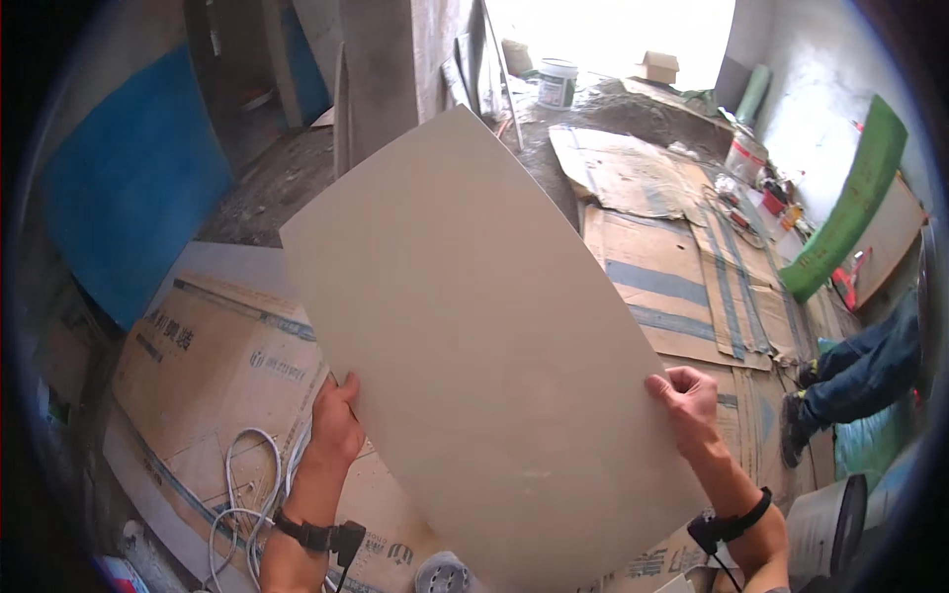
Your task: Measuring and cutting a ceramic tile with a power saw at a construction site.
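A large, flat beige tile point(484, 336) with a smooth, faintly glossy face is held up in front of me, its far end tilted left. My left hand point(337, 420) grips its left edge, the thumb lying on the face. On the opposite edge my right hand point(689, 407) is closed, thumb on top and fingers curled beneath. The tile's underside and most of my fingertips are hidden. Below the tile, at the bottom rim, part of a grey round object point(442, 573) shows. Dark straps circle both of my wrists.
Cardboard sheets point(652, 262) cover much of the floor. A pale looped cable point(229, 494) lies by my left forearm. A blue panel point(138, 183) leans at left. Another person's legs point(865, 366) stand at right, near a curved green strip point(852, 203). Buckets point(557, 85) stand farther back.
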